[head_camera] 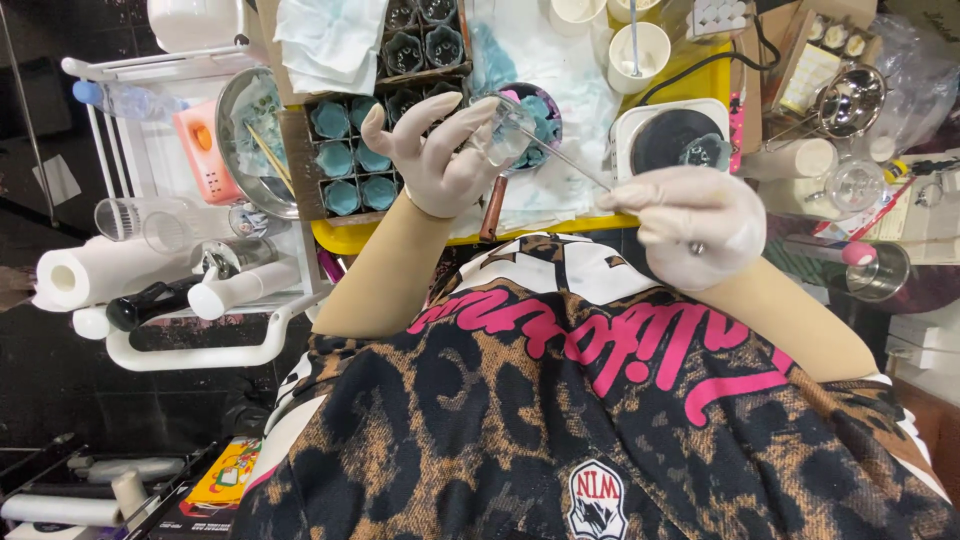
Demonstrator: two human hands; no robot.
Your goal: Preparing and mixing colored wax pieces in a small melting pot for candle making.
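Centrally, clear jar (497, 137) beside teal-filled tray (352, 160)

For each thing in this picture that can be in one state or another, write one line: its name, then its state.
left hand: gloved, gripping small clear glass
right hand: gloved, pinching thin metal rod
thin metal rod: tip inside the glass
mould tray: cells filled with teal
paper towel roll: lying sideways
white cup: upright, stick inside

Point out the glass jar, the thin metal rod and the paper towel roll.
Jar (497, 140), head view, on its clear wall.
Rod (570, 165), head view, mid-shaft.
Towel roll (95, 272), head view, on its white side.
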